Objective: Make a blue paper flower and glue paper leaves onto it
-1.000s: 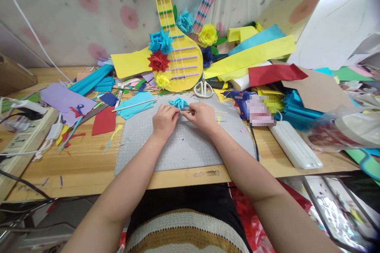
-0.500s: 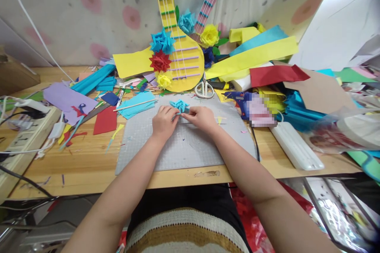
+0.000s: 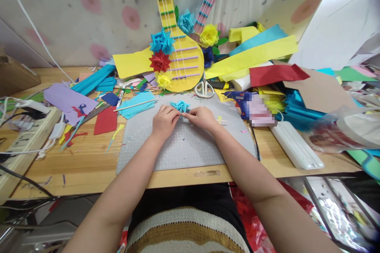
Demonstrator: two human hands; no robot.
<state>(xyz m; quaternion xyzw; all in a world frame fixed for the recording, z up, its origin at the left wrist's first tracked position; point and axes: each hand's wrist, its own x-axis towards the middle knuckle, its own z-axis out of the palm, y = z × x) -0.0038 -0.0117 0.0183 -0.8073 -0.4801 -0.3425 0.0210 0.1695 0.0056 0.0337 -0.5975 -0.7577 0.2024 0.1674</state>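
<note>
A small light-blue paper flower (image 3: pixel 180 105) is held over the grey cutting mat (image 3: pixel 190 150), its petals pointing away from me. My left hand (image 3: pixel 166 121) pinches its base from the left. From the right, the thumb and fingertips of my right hand (image 3: pixel 202 118) close on the same base, so the two hands nearly meet. The underside of the flower is hidden by my fingers. Left of it lie light-blue paper pieces (image 3: pixel 138 105) with a thin stick across them. White-handled scissors (image 3: pixel 204 89) rest just behind the mat.
A yellow paper guitar (image 3: pixel 190 63) with paper flowers leans at the back. A blue glue gun (image 3: pixel 239 101) lies to the right, near a white power strip (image 3: pixel 297 146). Another power strip (image 3: pixel 26 146) is at left. Crepe paper (image 3: pixel 252 58) and scraps cover the back.
My fingers have shifted slightly at the flower's base, and the flower has turned a little. Both hands keep their place over the mat.
</note>
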